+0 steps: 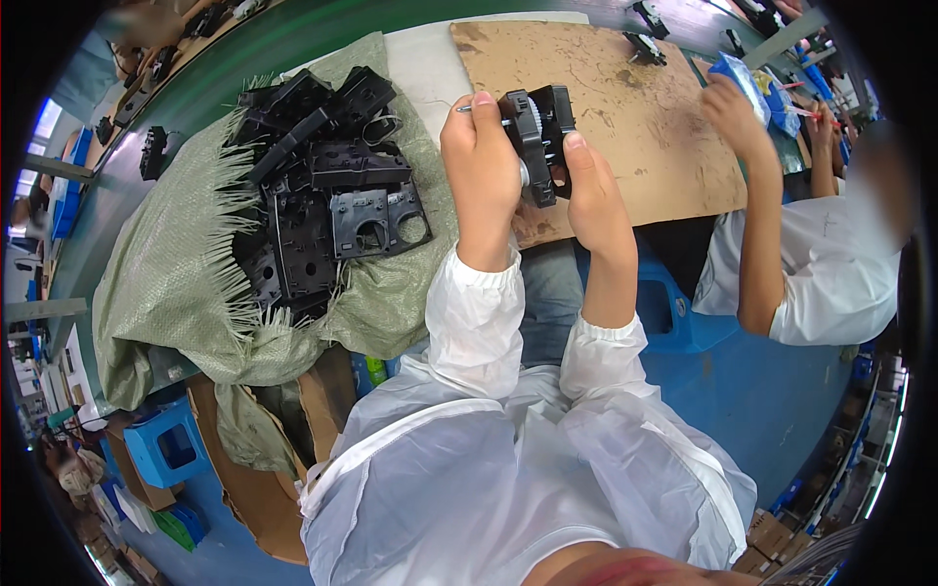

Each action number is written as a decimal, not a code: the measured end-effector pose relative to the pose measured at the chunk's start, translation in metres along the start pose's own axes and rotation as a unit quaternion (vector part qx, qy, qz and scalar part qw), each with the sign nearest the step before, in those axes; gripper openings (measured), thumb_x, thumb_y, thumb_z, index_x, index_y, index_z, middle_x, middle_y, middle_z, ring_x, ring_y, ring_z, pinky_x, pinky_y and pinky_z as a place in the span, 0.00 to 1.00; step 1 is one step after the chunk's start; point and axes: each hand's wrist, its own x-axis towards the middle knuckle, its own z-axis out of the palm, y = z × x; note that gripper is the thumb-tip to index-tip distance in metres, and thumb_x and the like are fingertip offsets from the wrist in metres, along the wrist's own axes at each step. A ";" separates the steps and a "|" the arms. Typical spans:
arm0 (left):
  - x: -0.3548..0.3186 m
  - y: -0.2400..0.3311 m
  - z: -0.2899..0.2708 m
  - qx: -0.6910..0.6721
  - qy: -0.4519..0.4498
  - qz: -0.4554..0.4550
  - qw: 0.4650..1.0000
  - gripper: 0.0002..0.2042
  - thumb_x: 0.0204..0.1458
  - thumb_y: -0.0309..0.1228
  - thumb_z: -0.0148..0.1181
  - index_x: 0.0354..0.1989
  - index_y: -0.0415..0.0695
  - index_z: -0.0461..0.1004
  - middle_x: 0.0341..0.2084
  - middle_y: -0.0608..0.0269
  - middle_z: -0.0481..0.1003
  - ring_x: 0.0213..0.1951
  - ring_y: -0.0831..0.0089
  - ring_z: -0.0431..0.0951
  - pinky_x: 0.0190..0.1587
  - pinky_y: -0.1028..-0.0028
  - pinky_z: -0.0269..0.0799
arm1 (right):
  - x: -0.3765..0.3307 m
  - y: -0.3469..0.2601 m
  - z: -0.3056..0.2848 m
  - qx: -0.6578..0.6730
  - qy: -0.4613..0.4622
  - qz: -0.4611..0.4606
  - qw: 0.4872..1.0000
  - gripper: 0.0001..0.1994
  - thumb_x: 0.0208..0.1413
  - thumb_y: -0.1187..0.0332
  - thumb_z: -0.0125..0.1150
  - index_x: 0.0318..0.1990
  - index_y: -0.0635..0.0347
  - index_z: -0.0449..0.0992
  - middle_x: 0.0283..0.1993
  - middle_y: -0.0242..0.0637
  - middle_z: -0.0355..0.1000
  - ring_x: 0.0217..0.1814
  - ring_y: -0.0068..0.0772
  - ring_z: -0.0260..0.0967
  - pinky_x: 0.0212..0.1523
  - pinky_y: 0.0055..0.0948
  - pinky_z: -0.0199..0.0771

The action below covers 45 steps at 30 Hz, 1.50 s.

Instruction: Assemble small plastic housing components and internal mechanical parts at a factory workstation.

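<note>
Both of my hands hold one black plastic part (540,137) with a white gear on it, raised over the brown cardboard sheet (625,98). My left hand (481,171) grips its left side and also pinches a thin metal tool whose tip sticks out to the left. Fingers of my right hand (593,190) wrap the part's right edge, thumb pressed near the top. White sleeves cover both forearms.
An open green woven sack (176,264) at my left holds several black plastic frames (327,186). A person in white (821,273) works at my right, one hand (733,112) near blue items. A blue stool (166,449) and cardboard box (254,488) stand on the floor.
</note>
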 end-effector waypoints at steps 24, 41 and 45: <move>-0.010 0.003 -0.006 -0.126 -0.060 -0.092 0.986 0.13 0.66 0.36 0.47 0.34 0.40 0.71 0.25 0.67 0.73 0.26 0.82 0.70 0.31 0.77 0.67 | -0.014 0.002 0.004 0.266 0.012 0.011 0.964 0.21 0.67 0.60 0.44 0.54 0.71 0.68 0.53 0.42 0.70 0.55 0.30 0.66 0.58 0.29 0.63; -0.019 0.011 -0.002 0.068 -0.300 0.061 0.950 0.35 0.40 0.31 0.73 0.57 0.32 0.64 0.39 0.48 0.77 0.41 0.64 0.80 0.42 0.69 0.75 | -0.010 0.004 -0.008 0.378 0.136 -0.071 0.913 0.24 0.59 0.70 0.57 0.58 0.64 0.55 0.52 0.44 0.67 0.54 0.30 0.68 0.55 0.30 0.71; -0.019 0.013 -0.002 0.122 -0.280 0.085 0.948 0.22 0.39 0.28 0.72 0.43 0.34 0.72 0.28 0.50 0.79 0.32 0.65 0.82 0.36 0.69 0.74 | -0.011 0.009 -0.017 0.382 0.108 -0.095 0.913 0.28 0.58 0.69 0.55 0.64 0.68 0.56 0.56 0.49 0.66 0.61 0.37 0.65 0.61 0.38 0.67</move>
